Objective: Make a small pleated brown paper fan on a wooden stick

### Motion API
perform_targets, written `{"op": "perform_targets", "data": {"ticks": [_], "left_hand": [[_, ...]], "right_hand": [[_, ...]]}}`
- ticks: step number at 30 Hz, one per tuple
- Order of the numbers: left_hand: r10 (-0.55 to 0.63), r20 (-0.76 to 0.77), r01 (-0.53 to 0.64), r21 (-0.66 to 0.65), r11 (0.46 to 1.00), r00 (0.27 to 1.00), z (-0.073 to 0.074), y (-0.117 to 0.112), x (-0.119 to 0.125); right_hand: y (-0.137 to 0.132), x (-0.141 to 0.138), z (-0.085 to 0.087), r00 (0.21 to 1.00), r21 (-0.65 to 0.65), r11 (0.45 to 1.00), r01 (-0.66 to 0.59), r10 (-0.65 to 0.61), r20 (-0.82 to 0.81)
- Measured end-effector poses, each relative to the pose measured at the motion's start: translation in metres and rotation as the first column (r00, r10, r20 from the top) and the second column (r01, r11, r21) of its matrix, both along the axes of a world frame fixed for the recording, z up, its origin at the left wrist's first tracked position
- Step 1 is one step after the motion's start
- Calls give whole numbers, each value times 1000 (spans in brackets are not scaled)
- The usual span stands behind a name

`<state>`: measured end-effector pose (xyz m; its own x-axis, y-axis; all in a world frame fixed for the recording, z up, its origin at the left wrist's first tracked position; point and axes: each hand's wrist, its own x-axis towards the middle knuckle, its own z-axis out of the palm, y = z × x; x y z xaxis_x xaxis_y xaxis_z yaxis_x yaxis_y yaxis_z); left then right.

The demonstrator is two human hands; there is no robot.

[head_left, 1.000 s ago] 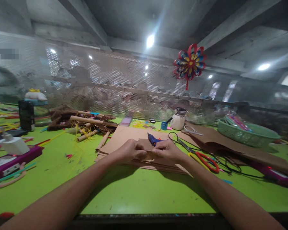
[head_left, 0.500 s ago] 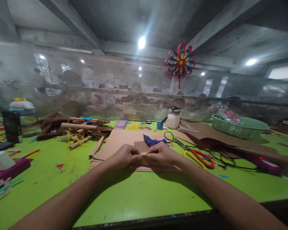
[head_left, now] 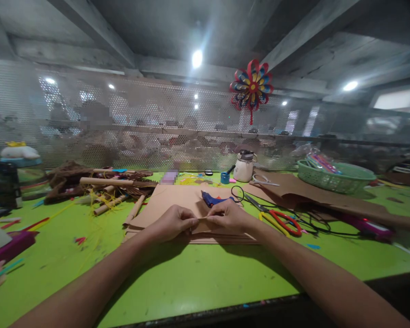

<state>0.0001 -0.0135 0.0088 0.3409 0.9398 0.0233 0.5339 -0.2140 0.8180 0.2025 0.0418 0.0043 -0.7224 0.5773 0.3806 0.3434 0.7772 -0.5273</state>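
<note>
Over the stack's (head_left: 166, 200) near edge, left hand (head_left: 172, 223) and right hand (head_left: 229, 216) pinch paper (head_left: 202, 218), perhaps creasing it, needing even pressure next.

Craft workshop: glue gun (head_left: 212, 199), scissors (head_left: 269, 211)

Both hands (head_left: 173, 223) on brown paper (head_left: 202, 218) above stacked sheets (head_left: 174, 196)

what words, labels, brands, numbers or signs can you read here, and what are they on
None can be read.
White bottle: any markings are too small to read.
Clear packet in the green basket: too blurred to read.
Brown paper sheets and blue glue gun: no readable lettering.
</note>
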Motion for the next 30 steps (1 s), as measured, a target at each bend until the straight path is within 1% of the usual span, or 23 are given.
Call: {"op": "perform_targets", "data": {"ticks": [2,5,8,10,12,14,16,18,20,22,24,27,30], "left_hand": [[25,-35,-24,36,999,999,0,0,0],[40,-109,-25,136,990,993,-2,1,0],[54,-179,-15,214,977,982,-3,1,0],[31,-205,18,233,972,978,-3,0,1],[-11,-200,57,228,972,980,-2,-1,3],[-38,-165,76,231,970,986,-1,-1,5],[-45,-134,78,250,965,990,0,0,6],[-43,-132,78,274,959,990,-1,3,5],[-42,-155,87,293,952,987,-1,4,3],[-39,-178,95,314,945,983,-1,5,1],[-30,-190,91,323,942,981,1,3,-1],[11,-184,47,309,950,983,5,0,-3],[50,-171,-1,273,962,984,6,0,-4]], "right_hand": [[1,0,0,1000,-15,1000,0,0,-1],[1,-2,-1,1000,-21,999,-25,25,2],[-2,-4,-3,999,21,999,-42,42,-6],[-4,-6,-3,999,47,998,-31,32,-26],[-7,-6,-3,999,69,997,-20,24,-48],[-10,-7,-1,998,112,994,-18,24,-53],[-12,-8,1,999,165,986,-19,27,-46],[-13,-8,2,999,186,982,-26,34,-41],[-11,-7,3,997,146,988,-56,62,-37],[-8,-5,3,997,74,995,-73,75,-27],[-4,-3,3,999,15,999,-33,33,-9],[3,2,4,999,-36,998,46,-45,20],[5,4,7,999,-79,997,26,-22,46]]}}
